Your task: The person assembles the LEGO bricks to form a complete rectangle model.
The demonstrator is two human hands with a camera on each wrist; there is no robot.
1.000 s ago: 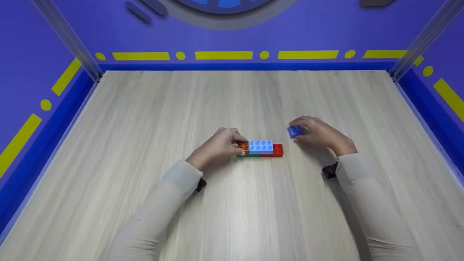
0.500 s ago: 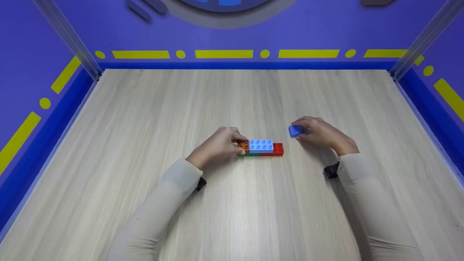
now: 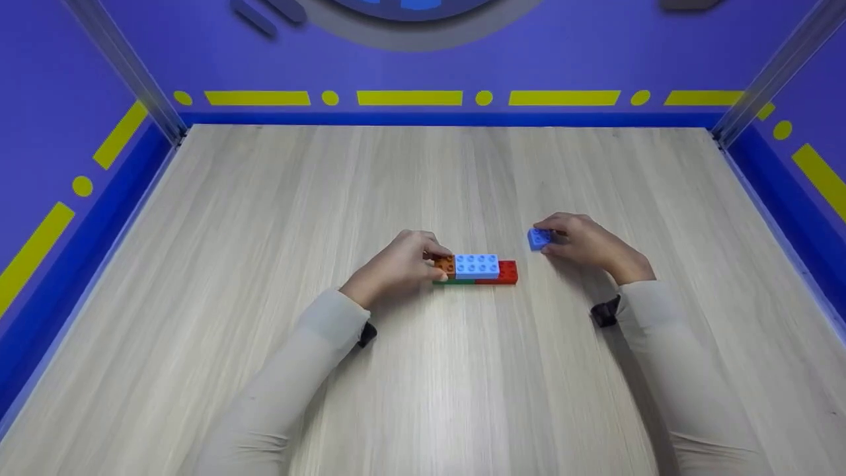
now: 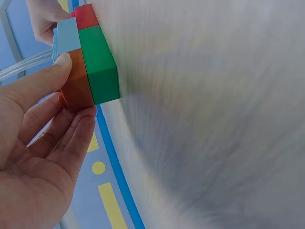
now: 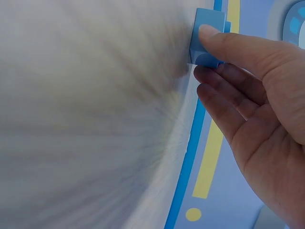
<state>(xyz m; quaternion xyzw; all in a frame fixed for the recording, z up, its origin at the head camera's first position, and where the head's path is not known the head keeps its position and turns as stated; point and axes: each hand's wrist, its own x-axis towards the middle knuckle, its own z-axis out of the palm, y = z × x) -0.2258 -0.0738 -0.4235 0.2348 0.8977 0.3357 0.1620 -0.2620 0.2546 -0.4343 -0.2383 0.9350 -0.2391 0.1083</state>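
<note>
Near the middle of the table, my left hand (image 3: 398, 266) pinches an orange-brown toy brick (image 4: 78, 81) between thumb and fingers. That brick sits on top of a green brick (image 4: 99, 62), beside a light blue brick (image 3: 476, 266) in the same upper layer. Under the light blue one, a red brick (image 3: 508, 272) sticks out to the right, end to end with the green. Over to the right and slightly farther back, my right hand (image 3: 587, 246) holds a small blue brick (image 5: 208, 40) by its sides, thumb on the near face; its studs show in the head view.
The wood-grain table (image 3: 423, 383) carries the joined bricks. Purple-blue walls (image 3: 423, 69) with yellow stripes stand at the back and both sides. Black wrist straps (image 3: 605, 312) sit below the sleeve cuffs.
The right hand shifts very slightly to the right with the blue brick, whose left side shows a little more. My left hand stays on the orange-brown brick.
</note>
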